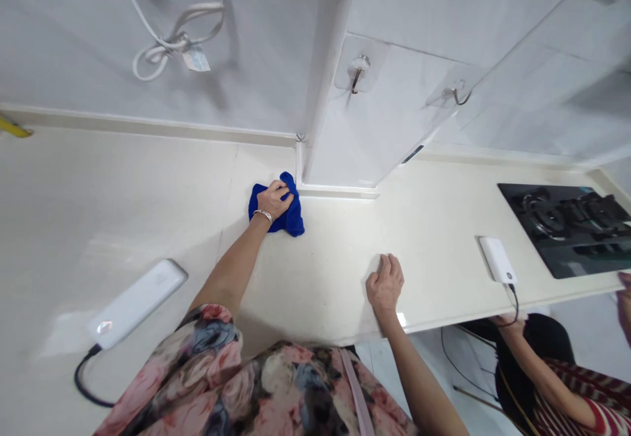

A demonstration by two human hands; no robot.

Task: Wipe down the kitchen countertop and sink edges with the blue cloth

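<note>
A bunched blue cloth (294,216) lies on the pale countertop (315,278), close to the foot of the wall corner. My left hand (276,200), with a bracelet at the wrist, presses down on this cloth and grips it, its fingers bent into the fabric. Farther right, near the front edge, my right hand (385,285) rests on the counter. Its fingers are loosely bent, with the thumb a little apart, and nothing shows in it.
A white power bank (140,301) with a black cable lies at left; another white device (497,260) sits near the gas hob (566,225). Hooks (357,74) and a tied white cord (172,41) are on the wall. Another person's arm (542,370) is at lower right.
</note>
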